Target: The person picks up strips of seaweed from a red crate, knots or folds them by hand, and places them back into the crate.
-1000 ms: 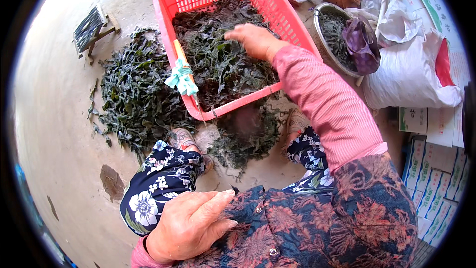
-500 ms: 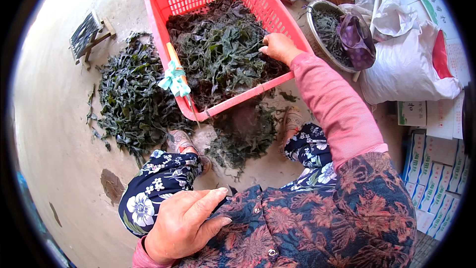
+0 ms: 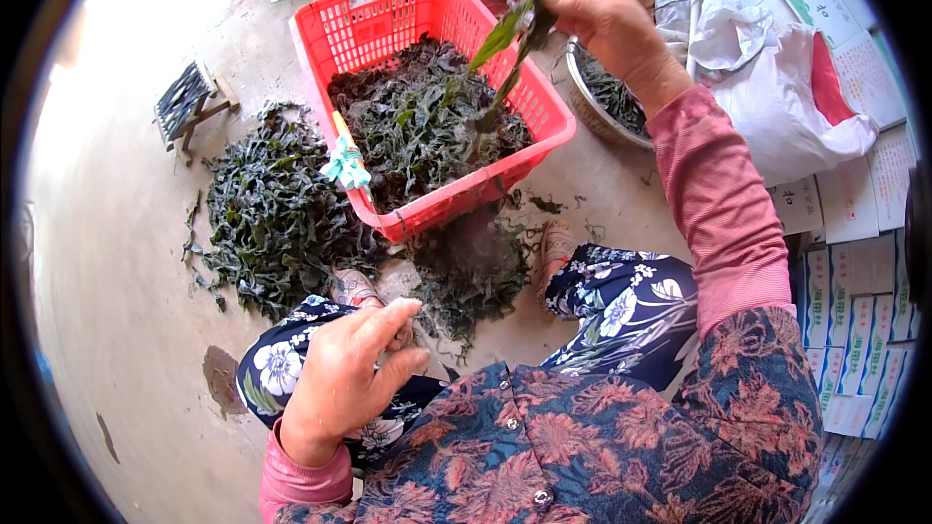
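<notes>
Your right hand (image 3: 614, 27) is raised above the right side of the red basket (image 3: 437, 202), its fingers pinched on the upper end of a seaweed strip (image 3: 500, 39); the strip hangs below and to the left of those fingers, its long axis slanting down over the basket, one green leaf forking leftward; whether its lower end touches the seaweed heap (image 3: 413, 126) inside cannot be told. Your left hand (image 3: 351, 369) is over your left thigh, well apart from the strip, thumb and fingers partly curled; whether they grip anything cannot be told; your right is clearly the nearer hand.

Edges noted: the basket's right wall lies behind the strip; an orange handle (image 3: 340, 124) with an aqua ribbon (image 3: 347, 165) stands at the left rim; a round bowl (image 3: 594, 114) sits beside the basket's right end; room for moving lies above the front rim, between your hands.
</notes>
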`<control>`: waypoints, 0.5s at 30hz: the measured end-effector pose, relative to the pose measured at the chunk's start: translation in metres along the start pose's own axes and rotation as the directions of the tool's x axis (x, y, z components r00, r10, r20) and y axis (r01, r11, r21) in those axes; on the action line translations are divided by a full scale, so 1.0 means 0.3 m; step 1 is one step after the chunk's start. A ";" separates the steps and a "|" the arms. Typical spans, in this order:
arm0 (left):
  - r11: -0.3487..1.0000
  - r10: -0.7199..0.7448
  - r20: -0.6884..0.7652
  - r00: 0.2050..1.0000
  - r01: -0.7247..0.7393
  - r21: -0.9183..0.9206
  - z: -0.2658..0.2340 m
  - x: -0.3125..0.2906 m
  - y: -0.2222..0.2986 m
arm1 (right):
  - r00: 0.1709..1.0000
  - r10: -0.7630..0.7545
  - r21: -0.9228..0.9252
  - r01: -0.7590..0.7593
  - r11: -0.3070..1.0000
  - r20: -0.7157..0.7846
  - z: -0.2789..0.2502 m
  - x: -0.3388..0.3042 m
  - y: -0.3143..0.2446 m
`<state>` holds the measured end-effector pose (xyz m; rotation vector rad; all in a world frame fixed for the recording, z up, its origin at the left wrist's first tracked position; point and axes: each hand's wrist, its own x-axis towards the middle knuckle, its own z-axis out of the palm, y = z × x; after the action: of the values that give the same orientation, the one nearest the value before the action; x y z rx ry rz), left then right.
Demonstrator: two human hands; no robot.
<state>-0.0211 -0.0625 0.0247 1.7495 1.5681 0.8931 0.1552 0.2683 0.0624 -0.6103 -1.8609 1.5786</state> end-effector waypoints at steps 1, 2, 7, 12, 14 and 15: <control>1.000 0.010 -0.014 1.000 -0.009 0.008 0.009 -0.002 -0.002 | 0.999 -0.046 0.097 0.048 0.994 -0.024 -0.006 -0.011 -0.039; 1.000 0.013 -0.029 0.999 -0.013 0.017 0.019 -0.008 -0.004 | 0.995 -0.087 0.197 0.095 0.976 -0.047 -0.005 -0.022 -0.074; 0.999 0.005 -0.153 0.988 0.003 0.054 0.016 -0.020 -0.018 | 0.968 -0.227 0.367 0.252 0.895 -0.111 0.099 -0.065 -0.265; 0.993 -0.074 -0.265 0.961 0.047 -0.108 -0.030 0.039 0.011 | 0.986 -0.168 0.549 0.154 0.822 -0.025 0.169 -0.145 -0.492; 0.998 -0.053 -0.330 0.943 0.040 -0.046 -0.055 0.079 0.020 | 0.970 -0.228 0.530 0.239 0.813 -0.087 0.181 -0.153 -0.551; 0.999 -0.040 -0.355 0.934 0.026 -0.043 -0.060 0.105 0.029 | 0.956 -0.271 0.485 0.292 0.824 -0.115 0.160 -0.128 -0.574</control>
<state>-0.0285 -0.0320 0.0447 1.5921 1.7864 1.2695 0.1556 0.1770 0.2210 -0.1220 -1.3472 1.7284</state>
